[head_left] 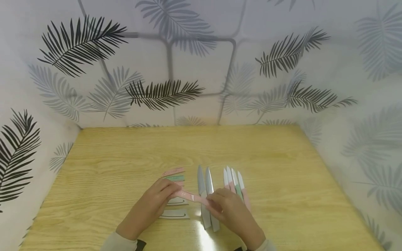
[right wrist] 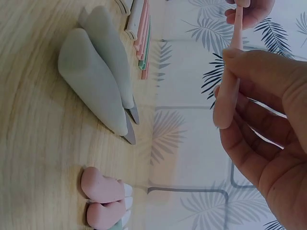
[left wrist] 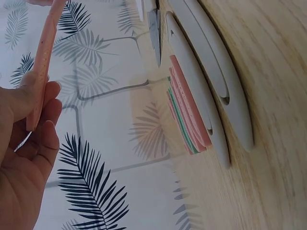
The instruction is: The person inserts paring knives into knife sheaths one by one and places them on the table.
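Head view: both hands [head_left: 158, 195] [head_left: 230, 209] round pink knife [head_left: 201, 200] and sheath [head_left: 186, 196], far table edge [head_left: 188, 128] distant

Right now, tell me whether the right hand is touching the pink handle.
Touching. The right wrist view shows it plainly: the right hand pinches the pink handle between thumb and fingers.

No text, number or brand can be read: the faint marks on the far pink blade cover [head_left: 174, 172], on the green blade cover [head_left: 176, 178] near it and on the raised pink blade cover [head_left: 186, 195] are too small and blurred to make out.
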`<state>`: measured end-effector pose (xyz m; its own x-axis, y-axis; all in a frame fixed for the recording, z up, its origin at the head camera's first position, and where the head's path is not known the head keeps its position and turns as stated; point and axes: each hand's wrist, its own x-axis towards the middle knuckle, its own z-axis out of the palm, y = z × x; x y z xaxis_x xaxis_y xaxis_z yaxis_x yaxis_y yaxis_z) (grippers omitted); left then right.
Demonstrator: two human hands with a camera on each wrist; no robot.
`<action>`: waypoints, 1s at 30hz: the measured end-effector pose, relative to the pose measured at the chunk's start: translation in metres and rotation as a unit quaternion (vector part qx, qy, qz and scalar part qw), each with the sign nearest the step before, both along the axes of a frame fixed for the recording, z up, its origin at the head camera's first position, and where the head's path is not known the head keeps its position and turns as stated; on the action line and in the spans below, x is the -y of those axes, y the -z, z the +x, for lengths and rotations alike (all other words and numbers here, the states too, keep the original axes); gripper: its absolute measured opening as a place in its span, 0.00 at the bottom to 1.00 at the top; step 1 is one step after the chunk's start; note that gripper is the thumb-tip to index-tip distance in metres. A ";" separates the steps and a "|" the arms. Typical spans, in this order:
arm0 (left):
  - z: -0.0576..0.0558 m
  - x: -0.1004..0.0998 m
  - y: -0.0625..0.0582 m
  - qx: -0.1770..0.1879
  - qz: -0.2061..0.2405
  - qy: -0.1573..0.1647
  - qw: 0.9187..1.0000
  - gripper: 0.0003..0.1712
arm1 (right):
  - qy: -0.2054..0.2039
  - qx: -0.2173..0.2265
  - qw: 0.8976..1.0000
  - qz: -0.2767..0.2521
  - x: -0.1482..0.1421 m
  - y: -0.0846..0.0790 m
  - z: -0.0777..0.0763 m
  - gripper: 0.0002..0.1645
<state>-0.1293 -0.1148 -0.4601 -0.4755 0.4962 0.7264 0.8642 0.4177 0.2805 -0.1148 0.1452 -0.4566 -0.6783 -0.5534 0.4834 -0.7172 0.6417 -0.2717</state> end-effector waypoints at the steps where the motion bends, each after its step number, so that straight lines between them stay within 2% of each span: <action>1: 0.000 0.000 0.000 0.000 0.000 0.002 1.000 0.10 | -0.002 0.001 1.000 -0.006 0.000 0.000 0.000 0.06; 6: 0.000 0.000 -0.001 0.004 0.000 0.006 1.000 0.11 | -0.013 -0.006 0.999 -0.033 0.000 0.003 0.001 0.06; 11: -0.002 0.000 -0.003 -0.008 -0.007 -0.017 1.000 0.13 | 0.004 -0.019 0.999 -0.036 -0.005 0.005 0.008 0.07; 15: -0.007 0.003 -0.001 -0.004 -0.018 -0.062 0.998 0.14 | 0.049 -0.010 0.998 -0.045 -0.015 0.005 0.017 0.05; 20: -0.013 0.010 0.002 0.028 -0.015 -0.108 0.994 0.11 | 0.116 0.015 0.989 -0.091 -0.038 0.012 0.031 0.11; 23: -0.016 0.014 0.003 0.039 -0.009 -0.135 0.990 0.10 | 0.187 0.033 0.978 -0.089 -0.053 0.016 0.042 0.13; 25: -0.018 0.015 0.002 0.037 -0.007 -0.148 0.988 0.10 | 0.244 0.048 0.965 -0.080 -0.062 0.019 0.050 0.13; 27: -0.020 0.016 0.002 0.039 -0.008 -0.156 0.987 0.10 | 0.299 0.067 0.950 -0.064 -0.070 0.019 0.058 0.12; 30: -0.023 0.016 0.001 0.037 -0.015 -0.163 0.986 0.10 | 0.373 0.111 0.920 -0.046 -0.082 0.021 0.071 0.13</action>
<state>-0.1519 -0.1305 -0.4612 -0.6642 0.3297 0.6709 0.6609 0.6784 0.3209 -0.0441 0.2269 -0.4772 -0.9409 0.1413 0.3079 -0.0074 0.9001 -0.4357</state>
